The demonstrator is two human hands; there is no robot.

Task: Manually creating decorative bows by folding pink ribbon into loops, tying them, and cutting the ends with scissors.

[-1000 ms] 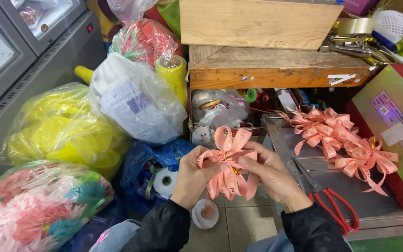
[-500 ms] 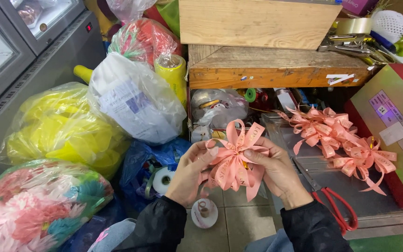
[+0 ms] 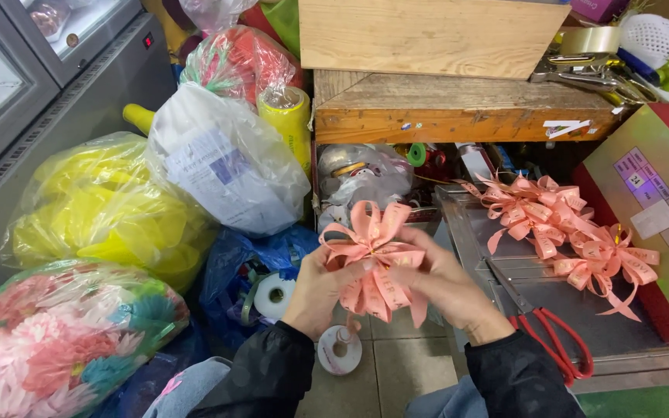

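Both hands (left (image 3: 320,290), right (image 3: 444,286)) apparently pinch pink bow (image 3: 373,255).

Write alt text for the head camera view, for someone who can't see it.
Two hands, the left hand and right hand, hold a pink ribbon bow between them, shaping its loops. More finished pink bows lie on a metal surface to the right beside red-handled scissors; plastic bags of yellow material and artificial flowers fill the left.

a flower or gift-wrapping shop's back corner is suggested by bagged artificial flowers (image 3: 56,348), finished pink ribbon bows (image 3: 559,224) laid on a metal worktop (image 3: 582,310), ribbon spools (image 3: 340,350), red-handled scissors (image 3: 559,348) and glass-fronted coolers (image 3: 9,70).
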